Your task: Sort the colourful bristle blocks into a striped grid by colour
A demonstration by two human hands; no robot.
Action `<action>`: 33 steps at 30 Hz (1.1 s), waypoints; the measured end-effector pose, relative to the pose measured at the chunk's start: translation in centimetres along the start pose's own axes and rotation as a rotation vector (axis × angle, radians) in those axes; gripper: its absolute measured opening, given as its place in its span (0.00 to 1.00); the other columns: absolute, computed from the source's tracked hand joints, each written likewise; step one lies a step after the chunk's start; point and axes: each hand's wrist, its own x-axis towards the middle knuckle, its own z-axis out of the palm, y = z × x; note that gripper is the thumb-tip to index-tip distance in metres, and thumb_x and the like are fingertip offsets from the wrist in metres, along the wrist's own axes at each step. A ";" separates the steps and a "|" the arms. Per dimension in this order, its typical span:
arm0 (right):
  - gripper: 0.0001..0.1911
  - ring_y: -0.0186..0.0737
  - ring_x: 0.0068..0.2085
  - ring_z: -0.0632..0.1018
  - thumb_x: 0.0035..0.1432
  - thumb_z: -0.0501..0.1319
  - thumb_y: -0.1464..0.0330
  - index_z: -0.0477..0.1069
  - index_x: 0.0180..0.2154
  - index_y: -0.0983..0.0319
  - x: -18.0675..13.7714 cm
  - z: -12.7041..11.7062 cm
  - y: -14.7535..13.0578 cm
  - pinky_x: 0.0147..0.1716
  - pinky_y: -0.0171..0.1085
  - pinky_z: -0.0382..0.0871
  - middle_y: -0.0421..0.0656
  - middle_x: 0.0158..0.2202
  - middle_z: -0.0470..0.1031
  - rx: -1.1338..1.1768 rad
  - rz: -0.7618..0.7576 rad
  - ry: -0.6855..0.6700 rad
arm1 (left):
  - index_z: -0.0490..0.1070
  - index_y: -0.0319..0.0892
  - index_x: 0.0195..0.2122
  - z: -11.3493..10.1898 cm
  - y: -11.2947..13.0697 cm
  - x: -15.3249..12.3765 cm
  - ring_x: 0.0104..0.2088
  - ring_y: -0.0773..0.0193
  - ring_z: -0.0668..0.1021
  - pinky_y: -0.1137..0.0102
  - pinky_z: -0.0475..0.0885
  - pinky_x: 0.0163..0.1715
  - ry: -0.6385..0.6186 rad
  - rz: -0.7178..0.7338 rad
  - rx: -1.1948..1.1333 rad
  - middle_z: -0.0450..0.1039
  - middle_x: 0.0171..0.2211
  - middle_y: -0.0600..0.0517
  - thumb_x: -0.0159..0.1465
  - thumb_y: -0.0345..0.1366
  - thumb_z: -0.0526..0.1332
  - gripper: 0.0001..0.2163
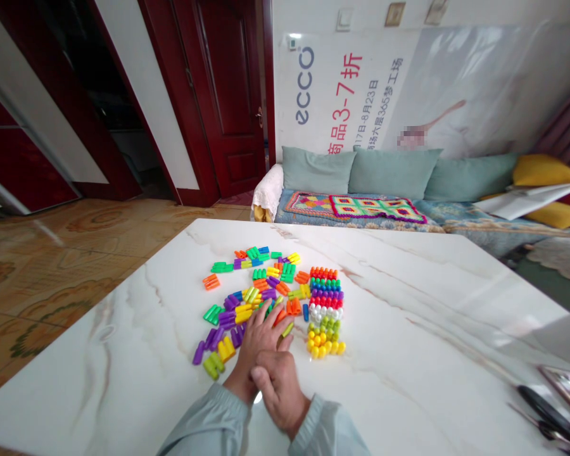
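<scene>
Nearest, at the bottom centre of the frame, light blue-grey sleeves point(209, 421) with gathered cuffs lead to both hands. The right hand point(279, 387) is curled into a fist, thumb folded across, by the left wrist; whether it encloses anything is hidden. The left hand point(259, 339) lies palm down with fingers fanned over the near edge of a pile of small plastic pieces point(243, 314); whether the fingertips pinch one cannot be told. The pieces, smooth and tube-like, many joined side by side, lie loosely left of centre in purple, yellow, lime, green, orange and blue. Right of them stands a neat block of glossy rounded beads point(326, 303), in rows of orange-red, green, blue, purple, red, white, lime and yellow. All this rests on a glossy white table point(408, 367) with brown-grey marble veining. At the lower right edge lies a black-handled object point(546, 411), blurred.

Beyond, a patterned blue sofa point(449, 215) carries pale green cushions point(394, 172) and a bright crocheted cover point(377, 209) of square motifs. On the wall above, a sideways poster point(344, 95) reads "ecco", "商品3-7折", "17日-8月23日" and "六层365梦工场". At upper centre-left is a dark red panelled door point(228, 82) with a metal handle.
</scene>
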 end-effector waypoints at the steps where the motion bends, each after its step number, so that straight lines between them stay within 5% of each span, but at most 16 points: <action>1: 0.32 0.36 0.24 0.66 0.71 0.37 0.52 0.63 0.23 0.59 0.0 0.0 0.0 0.32 0.37 0.58 0.38 0.20 0.64 -0.003 -0.001 -0.003 | 0.69 0.62 0.57 0.0 0.0 0.0 0.65 0.48 0.61 0.51 0.63 0.59 0.000 0.000 0.001 0.64 0.64 0.59 0.64 0.44 0.62 0.19; 33: 0.30 0.35 0.24 0.65 0.70 0.38 0.52 0.58 0.22 0.59 0.3 -0.3 -0.5 0.32 0.37 0.57 0.37 0.20 0.62 0.036 0.016 -0.001 | 0.70 0.61 0.57 -0.3 0.0 0.1 0.65 0.50 0.61 0.55 0.63 0.59 -0.003 0.004 0.007 0.65 0.63 0.58 0.64 0.44 0.63 0.19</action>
